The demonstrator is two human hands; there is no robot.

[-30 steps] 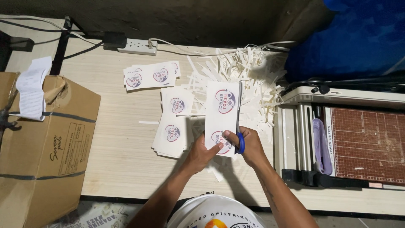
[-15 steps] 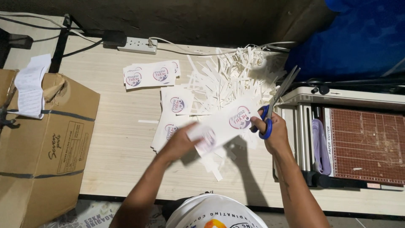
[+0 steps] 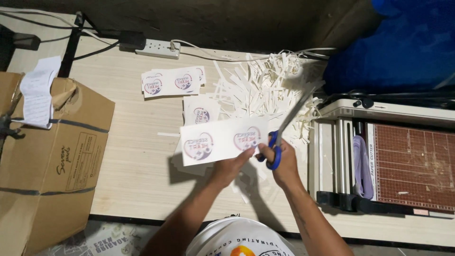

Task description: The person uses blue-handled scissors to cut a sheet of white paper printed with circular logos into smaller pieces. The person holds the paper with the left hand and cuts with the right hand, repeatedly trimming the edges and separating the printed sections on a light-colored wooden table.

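My left hand [image 3: 231, 166] holds a white printed sheet [image 3: 222, 140] with two round purple logos, level above the table. My right hand [image 3: 279, 161] grips blue-handled scissors [image 3: 283, 132], their blades pointing up and away at the sheet's right edge. Under the sheet lies a stack of similar printed cards [image 3: 201, 113]. Another stack of printed cards [image 3: 171, 81] rests farther back on the wooden table [image 3: 132, 161].
A heap of white paper strips [image 3: 265, 87] lies behind the hands. A paper cutter [image 3: 398, 161] stands at the right, a cardboard box [image 3: 47, 156] at the left. A power strip [image 3: 157, 48] sits at the table's back edge, a blue bag [image 3: 407, 42] at far right.
The sheet went from upright to slanted to level across in my left hand. My right hand swung the scissors out to the right, then brought them back to the sheet's right edge.
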